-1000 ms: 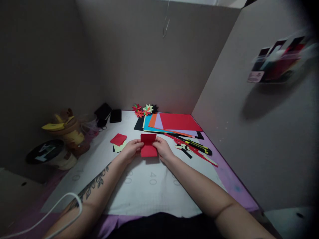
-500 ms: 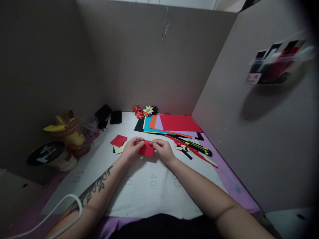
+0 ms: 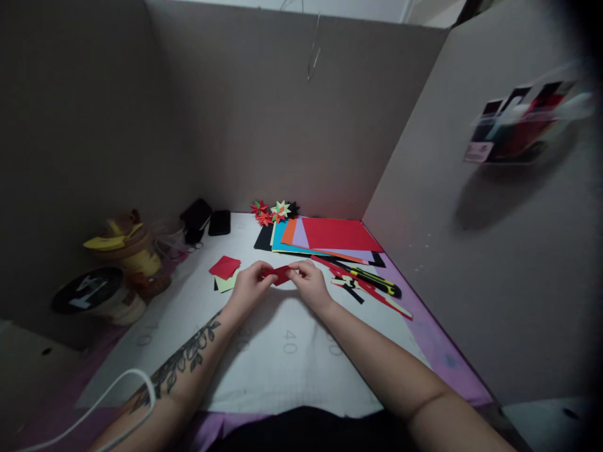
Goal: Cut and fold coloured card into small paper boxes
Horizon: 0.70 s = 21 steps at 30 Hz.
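A small piece of red paper (image 3: 282,275) is held above the white mat between both hands. My left hand (image 3: 252,284) pinches its left end, and my right hand (image 3: 308,280) grips the right end with thumb and fingers. Only a narrow part of the paper shows, so I cannot tell whether it is folded or just tilted. Left of my left hand lies a stack of small squares, with red paper (image 3: 225,267) on top and pale green paper (image 3: 224,284) and a black edge under it.
Coloured sheets (image 3: 339,233) lie at the back, with folded paper stars (image 3: 277,211) behind them. A yellow-black cutter knife (image 3: 377,282) rests among paper strips (image 3: 351,289) on the right. Pots (image 3: 125,251), a lidded tub (image 3: 101,295) and a black wallet-like item (image 3: 219,223) stand left.
The red paper has gone from a broad square facing me to a narrow strip. Both hands have turned slightly, with my left thumb now lower on the paper.
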Tool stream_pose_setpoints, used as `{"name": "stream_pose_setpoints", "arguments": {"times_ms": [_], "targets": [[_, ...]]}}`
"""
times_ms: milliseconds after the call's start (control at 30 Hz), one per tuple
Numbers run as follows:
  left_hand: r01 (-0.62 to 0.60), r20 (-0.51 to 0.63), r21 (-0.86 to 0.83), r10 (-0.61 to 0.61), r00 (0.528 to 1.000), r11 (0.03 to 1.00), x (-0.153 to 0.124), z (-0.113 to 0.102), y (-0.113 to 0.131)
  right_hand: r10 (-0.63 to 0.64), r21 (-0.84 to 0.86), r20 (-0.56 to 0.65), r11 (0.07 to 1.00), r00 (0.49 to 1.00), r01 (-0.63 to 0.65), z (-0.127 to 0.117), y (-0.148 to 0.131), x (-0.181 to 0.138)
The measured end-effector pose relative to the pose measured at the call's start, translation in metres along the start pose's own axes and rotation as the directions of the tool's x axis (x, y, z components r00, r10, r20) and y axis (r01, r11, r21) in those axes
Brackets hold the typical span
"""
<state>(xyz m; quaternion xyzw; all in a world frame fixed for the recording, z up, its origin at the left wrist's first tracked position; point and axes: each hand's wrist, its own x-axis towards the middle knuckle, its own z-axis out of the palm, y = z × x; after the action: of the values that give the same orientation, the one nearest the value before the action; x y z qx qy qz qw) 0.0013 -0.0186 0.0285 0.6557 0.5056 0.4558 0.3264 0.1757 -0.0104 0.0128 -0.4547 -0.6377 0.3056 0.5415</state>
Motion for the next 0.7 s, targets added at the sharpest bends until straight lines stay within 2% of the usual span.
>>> {"name": "stream_pose_setpoints", "arguments": {"times_ms": [100, 200, 567, 700], "targets": [[0.130, -0.016, -0.116, -0.133, 0.991, 0.985, 0.003, 0.001, 0.000, 0.108, 0.159, 0.024, 0.981, 0.994, -0.111, 0.001, 0.003, 0.000], [0.143, -0.025, -0.125, -0.148, 0.989, 0.982, 0.004, -0.001, 0.000, 0.134, 0.184, 0.034, 0.973, 0.990, -0.138, 0.001, 0.003, -0.001], [0.020, 0.019, -0.023, -0.020, 1.000, 1.000, 0.003, -0.005, -0.003, 0.041, 0.096, 0.040, 0.994, 0.998, -0.045, -0.004, -0.002, -0.004], [-0.019, 0.061, -0.009, 0.019, 0.998, 1.000, 0.000, -0.003, -0.005, -0.113, -0.058, 0.038, 0.992, 0.993, 0.115, -0.001, -0.009, -0.006]]}}
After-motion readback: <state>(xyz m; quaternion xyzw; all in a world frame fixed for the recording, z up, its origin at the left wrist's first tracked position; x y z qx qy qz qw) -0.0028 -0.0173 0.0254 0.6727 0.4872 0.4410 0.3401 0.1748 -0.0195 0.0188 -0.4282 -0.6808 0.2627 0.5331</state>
